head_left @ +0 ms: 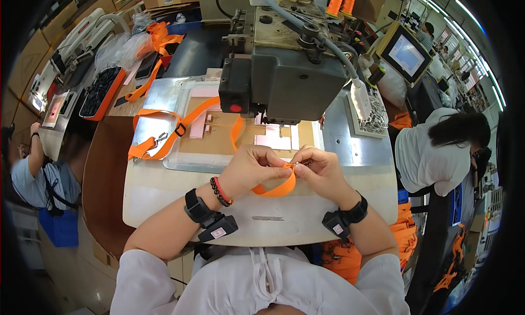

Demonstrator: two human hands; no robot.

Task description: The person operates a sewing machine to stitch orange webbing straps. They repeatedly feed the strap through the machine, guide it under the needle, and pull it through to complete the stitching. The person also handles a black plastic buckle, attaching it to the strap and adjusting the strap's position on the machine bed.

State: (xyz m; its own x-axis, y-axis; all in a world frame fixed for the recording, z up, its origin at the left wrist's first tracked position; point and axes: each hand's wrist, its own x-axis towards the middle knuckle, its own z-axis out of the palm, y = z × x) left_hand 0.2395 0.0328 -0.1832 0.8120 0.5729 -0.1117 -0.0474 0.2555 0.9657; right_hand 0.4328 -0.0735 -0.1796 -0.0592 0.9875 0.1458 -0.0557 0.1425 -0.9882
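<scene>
Close in front of me, both hands meet over the near edge of the sewing table. My left hand [254,167] is closed, pinching an orange webbing strap [281,191] that hangs in a loop below the fingers. My right hand [324,175] is closed on a small metal hook [305,162] at the strap's end; the fingers hide most of it. Farther left, more of the orange webbing lies across the work plate, with a black slide buckle [180,129] on it and a metal snap hook [159,138] near its folded end.
The sewing machine head [295,79] stands just beyond my hands. At right are a tray of metal hooks [369,115] and a screen [404,53]. An orange bin of black parts [102,90] sits left. Co-workers [437,151] sit on both sides.
</scene>
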